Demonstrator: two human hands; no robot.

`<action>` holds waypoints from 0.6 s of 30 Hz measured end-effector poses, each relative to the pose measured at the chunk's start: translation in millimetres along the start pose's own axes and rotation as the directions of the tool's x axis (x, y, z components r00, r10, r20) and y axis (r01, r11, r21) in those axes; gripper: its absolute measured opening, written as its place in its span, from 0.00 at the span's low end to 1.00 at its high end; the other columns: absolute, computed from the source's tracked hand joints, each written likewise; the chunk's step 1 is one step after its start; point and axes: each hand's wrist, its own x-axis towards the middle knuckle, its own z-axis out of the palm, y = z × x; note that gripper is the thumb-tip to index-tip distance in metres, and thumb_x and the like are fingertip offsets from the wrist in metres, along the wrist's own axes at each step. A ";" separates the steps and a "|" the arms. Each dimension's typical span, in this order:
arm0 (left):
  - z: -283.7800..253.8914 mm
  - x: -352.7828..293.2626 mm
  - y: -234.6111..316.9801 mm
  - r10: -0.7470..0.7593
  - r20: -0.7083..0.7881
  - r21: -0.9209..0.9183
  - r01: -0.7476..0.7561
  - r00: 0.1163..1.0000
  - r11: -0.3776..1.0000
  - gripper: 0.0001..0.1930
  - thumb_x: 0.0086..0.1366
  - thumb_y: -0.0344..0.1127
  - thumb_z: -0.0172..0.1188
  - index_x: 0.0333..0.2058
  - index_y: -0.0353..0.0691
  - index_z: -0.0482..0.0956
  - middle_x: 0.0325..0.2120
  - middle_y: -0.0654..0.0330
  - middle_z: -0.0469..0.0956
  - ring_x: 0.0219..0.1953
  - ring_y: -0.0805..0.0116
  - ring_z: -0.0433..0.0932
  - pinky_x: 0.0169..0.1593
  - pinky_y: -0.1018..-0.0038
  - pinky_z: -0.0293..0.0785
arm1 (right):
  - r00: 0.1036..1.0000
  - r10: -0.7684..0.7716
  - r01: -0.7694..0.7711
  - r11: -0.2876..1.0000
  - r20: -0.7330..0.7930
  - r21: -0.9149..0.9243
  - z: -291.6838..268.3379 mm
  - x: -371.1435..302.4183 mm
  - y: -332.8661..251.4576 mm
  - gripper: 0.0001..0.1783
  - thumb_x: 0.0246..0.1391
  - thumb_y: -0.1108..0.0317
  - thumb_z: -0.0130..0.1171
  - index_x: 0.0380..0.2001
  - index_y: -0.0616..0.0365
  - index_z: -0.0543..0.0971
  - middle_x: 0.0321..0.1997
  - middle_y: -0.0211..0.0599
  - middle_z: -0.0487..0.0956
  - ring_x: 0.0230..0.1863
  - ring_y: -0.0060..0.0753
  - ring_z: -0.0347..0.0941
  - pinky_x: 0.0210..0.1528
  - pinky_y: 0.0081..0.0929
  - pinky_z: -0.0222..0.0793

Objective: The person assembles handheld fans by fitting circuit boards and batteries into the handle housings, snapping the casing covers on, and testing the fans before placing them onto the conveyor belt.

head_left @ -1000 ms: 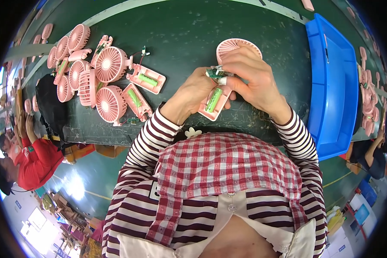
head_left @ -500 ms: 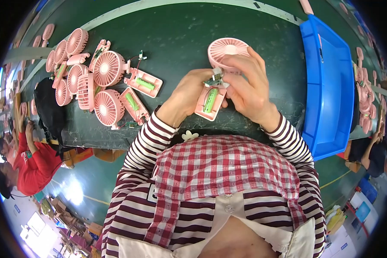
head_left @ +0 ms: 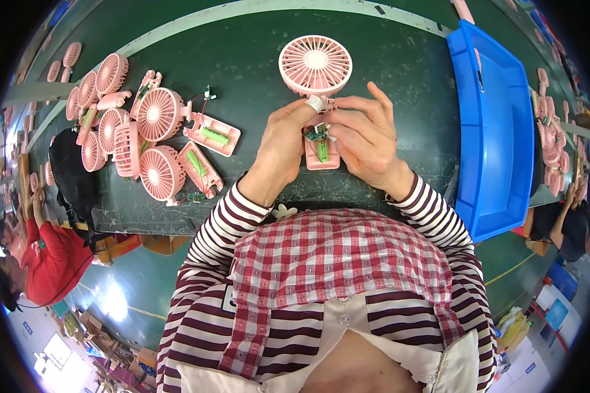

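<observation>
In front of me lies a pink handheld fan [head_left: 316, 60], its round grille pointing away and its handle shell [head_left: 323, 164] toward me. A green battery [head_left: 322, 152] sits in the open handle. My left hand [head_left: 279, 152] is closed on the fan at its neck and the handle's left side, with a white wrap on the thumb. Over the handle's upper end, my right hand [head_left: 367, 145] pinches a small green circuit board [head_left: 316, 133] with a dark display piece. Its other fingers are bent near the neck. The fingers partly hide the neck and any wires there.
Several pink fans [head_left: 158, 114] lie piled at the left, some with open handles [head_left: 211, 135] showing batteries and loose boards. A black cloth bag [head_left: 72, 173] hangs at the table's left. At the right stands a blue bin [head_left: 495, 144]. A person in red [head_left: 54, 259] sits far left.
The fan has swung leftward and farther away, so its grille now shows whole and its handle lies straighter. My right fingers have come off the grille and down to the board.
</observation>
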 end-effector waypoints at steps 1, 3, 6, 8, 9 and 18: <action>-0.2 0.2 -0.9 -0.007 -0.005 -0.006 0.007 1.000 1.000 0.14 0.62 0.34 0.48 0.41 0.29 0.73 0.33 0.58 0.75 0.33 0.74 0.73 0.35 0.78 0.73 | 1.000 0.011 -0.011 1.000 0.014 0.003 -0.5 0.6 -0.5 0.09 0.30 0.78 0.58 0.22 0.60 0.75 0.30 0.33 0.77 0.43 0.40 0.71 0.58 0.49 0.53; -0.2 0.6 -1.7 -0.009 -0.004 -0.002 0.009 1.000 1.000 0.14 0.62 0.34 0.49 0.40 0.30 0.73 0.33 0.58 0.75 0.32 0.75 0.73 0.35 0.78 0.73 | 0.999 0.014 -0.014 1.000 0.037 -0.005 -1.2 1.1 1.7 0.09 0.30 0.78 0.57 0.23 0.60 0.75 0.30 0.33 0.77 0.42 0.39 0.71 0.58 0.49 0.53; -4.5 2.7 -5.4 -0.027 -0.016 0.024 0.027 1.000 0.999 0.13 0.62 0.35 0.49 0.38 0.30 0.73 0.31 0.58 0.75 0.30 0.74 0.73 0.33 0.77 0.73 | 0.994 0.052 -0.053 0.999 0.100 0.001 -4.4 1.4 3.2 0.10 0.32 0.79 0.56 0.25 0.60 0.74 0.32 0.35 0.75 0.40 0.39 0.72 0.54 0.46 0.57; -4.1 2.8 -5.0 -0.045 -0.028 0.046 0.046 0.999 0.998 0.13 0.62 0.35 0.49 0.37 0.30 0.73 0.31 0.57 0.75 0.29 0.74 0.73 0.32 0.77 0.73 | 0.986 0.087 -0.090 0.996 0.141 0.013 -6.9 2.2 3.4 0.10 0.33 0.79 0.56 0.26 0.61 0.74 0.32 0.36 0.75 0.39 0.39 0.72 0.51 0.42 0.62; -1.8 2.2 -2.7 -0.059 -0.037 0.026 0.060 0.998 0.998 0.13 0.62 0.35 0.48 0.37 0.29 0.73 0.30 0.57 0.74 0.29 0.73 0.74 0.31 0.76 0.73 | 0.981 0.132 -0.144 0.986 0.140 0.080 -7.3 2.4 4.1 0.10 0.35 0.80 0.55 0.27 0.63 0.73 0.34 0.38 0.74 0.38 0.39 0.72 0.46 0.38 0.65; 1.0 2.7 4.3 -0.104 0.013 -0.044 0.104 0.995 0.994 0.14 0.62 0.34 0.45 0.38 0.27 0.70 0.31 0.55 0.74 0.30 0.68 0.75 0.31 0.72 0.74 | 0.940 0.228 -0.284 0.935 0.253 0.214 -21.4 18.4 8.5 0.08 0.38 0.84 0.52 0.27 0.69 0.71 0.38 0.43 0.71 0.37 0.40 0.72 0.37 0.27 0.69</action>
